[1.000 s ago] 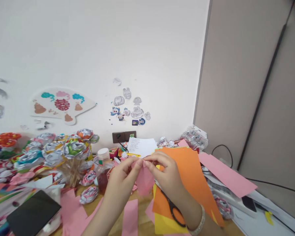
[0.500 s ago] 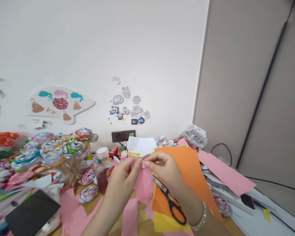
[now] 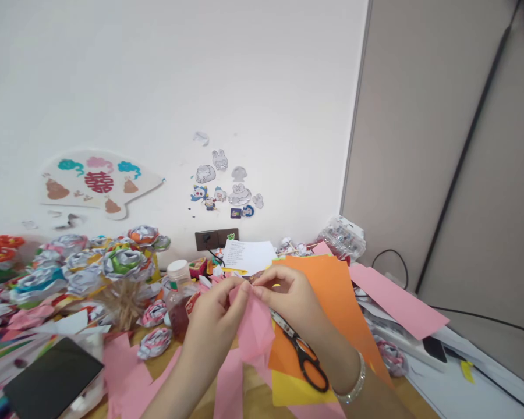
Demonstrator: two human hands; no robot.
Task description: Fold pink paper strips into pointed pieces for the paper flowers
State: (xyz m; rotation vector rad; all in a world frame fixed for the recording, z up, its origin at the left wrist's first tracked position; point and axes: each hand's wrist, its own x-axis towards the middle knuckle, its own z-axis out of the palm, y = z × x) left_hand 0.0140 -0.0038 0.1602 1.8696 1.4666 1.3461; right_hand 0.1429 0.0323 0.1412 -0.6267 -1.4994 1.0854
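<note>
Pink paper [image 3: 254, 331] hangs over the surface [image 3: 255, 401], its top edge pinched between the fingertips of the left hand [image 3: 220, 311] and the right hand [image 3: 288, 294]. Black-handled scissors [image 3: 303, 355] lie on orange paper [image 3: 327, 297] beside the right hand; a capped bottle [image 3: 179, 305] stands near the left.

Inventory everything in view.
Fan-shaped cutout: one, white, left wall
Small cartoon cutouts: several, mostly grey, mid-wall
Rectangular socket: one, brown, mid-wall
Crumpled-paper flowers: many, multicoloured, mostly left
Plastic bottle: one, clear, white-capped, centre-left
Written sheet: one, white, rear
Plastic box: one, clear, rear right
Flat paper: several, orange, yellow, pink, front and right
Rectangular device: one, black, front left
Metal-bladed scissors: one, black-handled, centre-right
Wooden table: one, brown, underneath
Glittery bracelet: one, silvery, right wrist
Left hand, right hand: two, bare, pinching pink paper
</note>
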